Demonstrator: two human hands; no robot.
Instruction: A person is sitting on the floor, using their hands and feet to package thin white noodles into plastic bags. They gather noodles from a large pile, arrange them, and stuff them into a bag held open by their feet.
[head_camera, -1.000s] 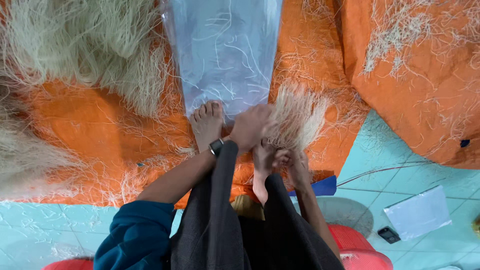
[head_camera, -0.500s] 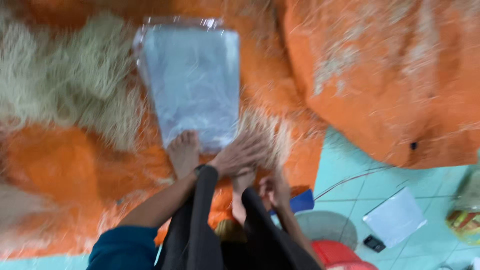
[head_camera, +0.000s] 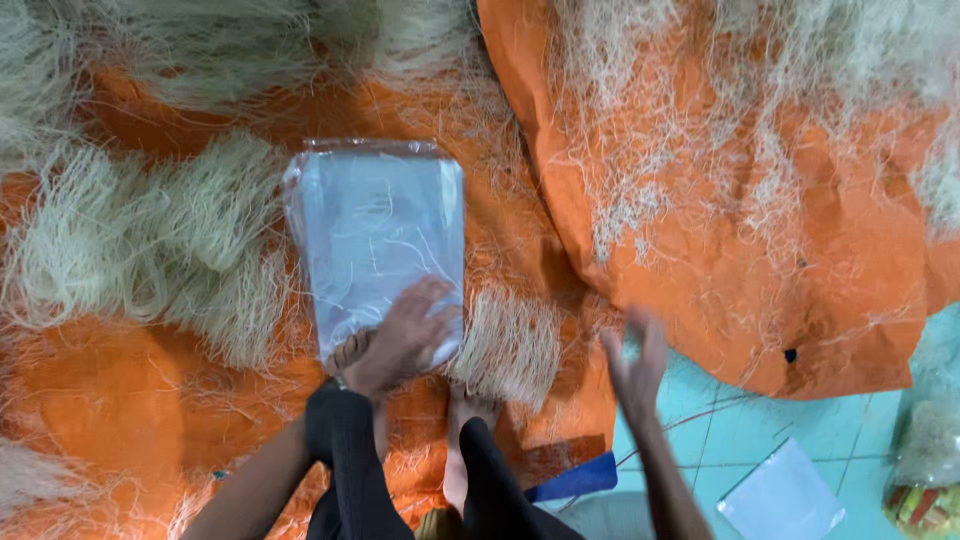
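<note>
Right hand (head_camera: 634, 362), formerly low beside the left at the near end of the noodle bundle, now lifted clear and out to the right, above the edge of the orange tarpaulin (head_camera: 120, 400) where it meets the turquoise tiled floor (head_camera: 760, 430); fingers spread, blurred with motion, palm holding nothing that can be made out. Left hand (head_camera: 400, 340): wristwatch on the wrist, laid flat, fingers extended and open, pressing the near end of the stack of clear plastic bags (head_camera: 375, 235); it grips nothing, only rests on top. Stack of bags: lying flat on the tarpaulin, long side running away from the person, a few stray strands across its surface; half a second ago the same hand sat at this same near end, so the stack has kept its place while the camera has tilted and drawn back. Small bundle of dried rice vermicelli (head_camera: 510, 345): just right of the bags, touching their edge, now uncovered and untouched by either hand. Bare feet: one (head_camera: 352, 350) partly under the left hand at the bags' lower corner, one (head_camera: 458, 440) nearer, under the bundle. Larger vermicelli heap (head_camera: 150, 240) to the left; second orange sheet (head_camera: 760, 220) strewn with loose strands, upper right. White paper sheet (head_camera: 785, 500), blue object (head_camera: 575, 478) and packed bag (head_camera: 925, 470), lower right on the floor.
</note>
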